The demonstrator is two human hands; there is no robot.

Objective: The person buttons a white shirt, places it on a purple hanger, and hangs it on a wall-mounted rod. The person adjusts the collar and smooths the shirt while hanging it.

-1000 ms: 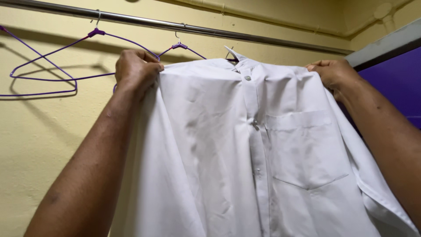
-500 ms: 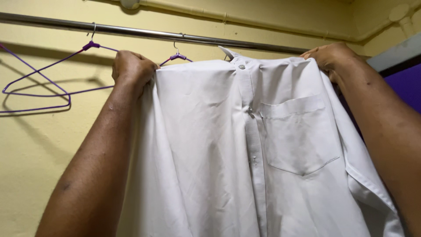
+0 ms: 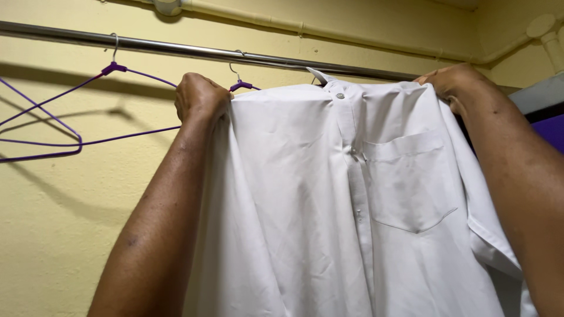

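Observation:
A white button-up shirt with a chest pocket hangs spread in front of me, close under a metal rail. My left hand grips the shirt's left shoulder. My right hand grips its right shoulder. The collar sits at the rail's height. A purple wire hanger hooks on the rail just behind the shirt, between my left hand and the collar; most of it is hidden by the cloth.
Another purple wire hanger hangs on the rail to the left. A yellow wall is close behind. A cream pipe runs above the rail. A purple panel shows at the right edge.
Both hands have lifted the shirt up toward the rail, so its shoulders and collar now sit nearer to it. The grips are unchanged.

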